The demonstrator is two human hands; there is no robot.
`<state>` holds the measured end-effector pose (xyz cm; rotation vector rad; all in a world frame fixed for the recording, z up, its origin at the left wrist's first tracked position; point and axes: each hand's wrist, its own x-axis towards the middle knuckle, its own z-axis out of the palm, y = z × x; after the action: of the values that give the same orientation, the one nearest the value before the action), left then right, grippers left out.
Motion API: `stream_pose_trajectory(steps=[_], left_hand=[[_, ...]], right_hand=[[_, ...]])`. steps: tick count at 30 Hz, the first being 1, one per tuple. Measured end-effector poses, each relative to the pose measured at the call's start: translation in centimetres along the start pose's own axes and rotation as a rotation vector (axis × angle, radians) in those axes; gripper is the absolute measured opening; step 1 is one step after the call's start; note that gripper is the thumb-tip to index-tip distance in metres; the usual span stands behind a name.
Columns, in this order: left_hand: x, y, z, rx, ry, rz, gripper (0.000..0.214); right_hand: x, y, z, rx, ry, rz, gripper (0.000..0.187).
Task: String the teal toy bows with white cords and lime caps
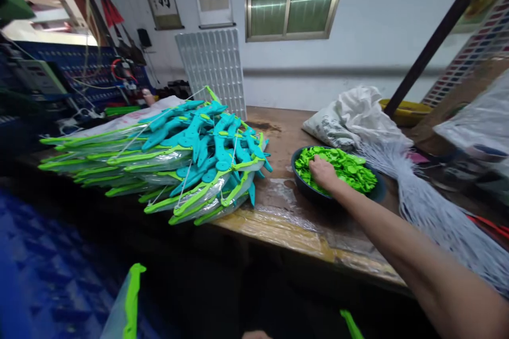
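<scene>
"Why's the dark bowl [306,194] at the worker's one o'clock?"

"Easy reach, I'd guess: the right hand [323,174] dips into its lime-green plastic pieces [353,170], fingers bunched. The toy bows [222,140] overlap at eleven o'clock on the surface [290,122], likely to save room."

"Is it gripping a piece?"

"Can't tell; the fingertips are hidden. The left hand [256,335], presumably that sliver at six o'clock, is cut off, its grip unreadable. Green tips [133,302] either side run out of frame."
</scene>
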<state>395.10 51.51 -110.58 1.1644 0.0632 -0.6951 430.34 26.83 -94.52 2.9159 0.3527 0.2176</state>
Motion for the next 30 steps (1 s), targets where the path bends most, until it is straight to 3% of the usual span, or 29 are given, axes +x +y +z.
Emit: stream_pose_trajectory(steps=[4,9,14,15,17,19,21,23,24,27,30], left_hand=[[1.2,0.2,0.7,0.006,0.018,0.001,0.069],[-1.1,-1.8,3.2,-0.038,0.144,0.055,0.057],[-4.3,-0.9,7.7,-0.193,0.618,0.156,0.057],[-4.5,-0.4,8.5,-0.243,0.615,0.146,0.059],[-4.4,0.6,9.4,-0.36,0.621,0.138,0.065],[-4.2,1.1,9.7,-0.427,0.613,0.125,0.067],[-4.3,1.2,9.8,-0.446,0.581,0.128,0.066],[-4.5,1.1,9.8,-0.438,0.53,0.142,0.065],[-4.6,1.0,9.8,-0.428,0.509,0.149,0.065],[-4.9,1.1,9.7,-0.391,0.467,0.159,0.064],[-4.8,1.1,9.6,-0.345,0.457,0.155,0.061]], right_hand=[[-0.8,0.6,-0.7,-0.033,0.022,-0.043,0.028],[-3.3,1.9,-2.6,0.0,0.082,-0.066,0.031],[-6.5,3.2,-4.4,0.121,0.075,0.056,0.036],[-7.4,3.1,-4.6,0.208,0.088,0.08,0.035],[-10.3,2.0,-5.0,0.496,0.119,0.09,0.03],[-14.9,-0.1,-5.6,0.891,0.096,0.027,0.023],[-21.0,-2.8,-6.1,1.303,-0.036,-0.09,0.021],[-27.0,-5.4,-6.1,1.439,-0.247,-0.13,0.021],[-29.6,-6.5,-5.8,1.486,-0.268,-0.114,0.018],[-34.3,-9.1,-4.2,1.486,-0.171,-0.083,0.007],[-35.5,-10.6,-2.5,1.486,-0.101,-0.015,0.006]])
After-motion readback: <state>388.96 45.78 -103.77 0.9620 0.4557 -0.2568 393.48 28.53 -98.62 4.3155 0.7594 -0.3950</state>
